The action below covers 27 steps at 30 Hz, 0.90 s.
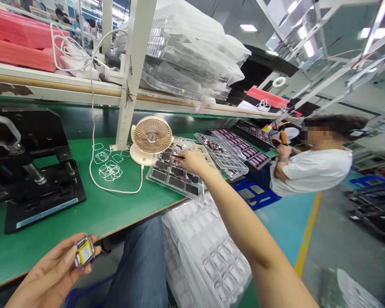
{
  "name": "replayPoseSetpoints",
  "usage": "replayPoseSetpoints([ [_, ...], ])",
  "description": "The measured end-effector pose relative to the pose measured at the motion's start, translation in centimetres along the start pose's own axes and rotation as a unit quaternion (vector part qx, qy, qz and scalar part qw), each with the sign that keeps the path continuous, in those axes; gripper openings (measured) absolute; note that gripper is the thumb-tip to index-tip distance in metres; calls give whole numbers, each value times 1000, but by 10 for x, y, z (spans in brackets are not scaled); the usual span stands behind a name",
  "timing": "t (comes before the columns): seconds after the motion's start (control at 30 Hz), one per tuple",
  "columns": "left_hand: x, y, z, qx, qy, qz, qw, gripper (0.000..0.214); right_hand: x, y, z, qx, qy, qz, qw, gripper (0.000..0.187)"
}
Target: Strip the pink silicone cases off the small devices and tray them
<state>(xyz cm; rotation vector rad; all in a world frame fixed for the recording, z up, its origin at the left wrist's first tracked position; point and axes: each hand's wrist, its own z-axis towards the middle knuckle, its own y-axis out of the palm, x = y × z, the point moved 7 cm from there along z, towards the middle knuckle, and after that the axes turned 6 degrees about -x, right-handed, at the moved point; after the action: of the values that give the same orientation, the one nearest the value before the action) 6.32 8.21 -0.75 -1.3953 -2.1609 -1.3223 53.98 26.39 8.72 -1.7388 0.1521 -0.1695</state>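
This is a big work room with a long green table [125, 205]. A little tan fan [151, 137] stands on the table. Just right of the fan lies a clear tray [179, 184] with dark squares [176, 182] in its pockets. The right hand [194, 161] reaches over this tray with its fingers close together, but I cannot tell if they hold something. The left hand [48, 273], well below the fan, holds a small yellow and purple block [85, 252] in its fingers. Behind the fan, a pile of clear trays [186, 55] sits in plastic bags. Far right of the fan, a person [311, 171] in a white shirt sits by more trays [240, 149] with purple things in them. Below the fan, white trays [205, 256] are stacked, and the bottom of the stack is cut off.
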Motion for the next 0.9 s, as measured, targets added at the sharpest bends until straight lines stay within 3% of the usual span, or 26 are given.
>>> replayPoseSetpoints([
  [0.13, 2, 3, 1, -7, 1, 6, 1000, 48, 6, -6, -3, 27, 0, 24, 999, 31],
  [0.3, 1, 3, 8, -23, 8, -34, 999, 62, 14, -37, -30, 87, 23, 100, 991, 28],
  [0.37, 2, 11, 11, -33, 37, -54, 997, 51, -2, -45, -55, 112, 15, 146, 983, 32],
  [0.43, 5, 23, 14, -57, 76, -83, 992, 37, -35, -41, -86, 131, -12, 231, 964, 37],
  [0.47, 7, 29, 16, -70, 91, -99, 989, 32, -56, -34, -103, 135, -33, 338, 931, 38],
  [0.53, 10, 38, 20, -82, 126, -121, 981, 25, -112, -5, -138, 73, -78, 523, 846, 38],
  [0.63, 18, 40, 19, -80, 191, -123, 971, 18, -209, 43, -185, -56, -134, 659, 738, 32],
  [0.7, 23, 36, 13, -69, 230, -118, 964, 16, -259, 68, -204, -117, -143, 718, 672, 30],
  [0.8, 28, 26, 2, -45, 270, -119, 954, 30, -299, 89, -211, -155, -143, 772, 600, 28],
  [0.9, 32, 18, -4, -32, 296, -117, 947, 38, -311, 98, -208, -165, -134, 796, 566, 29],
])
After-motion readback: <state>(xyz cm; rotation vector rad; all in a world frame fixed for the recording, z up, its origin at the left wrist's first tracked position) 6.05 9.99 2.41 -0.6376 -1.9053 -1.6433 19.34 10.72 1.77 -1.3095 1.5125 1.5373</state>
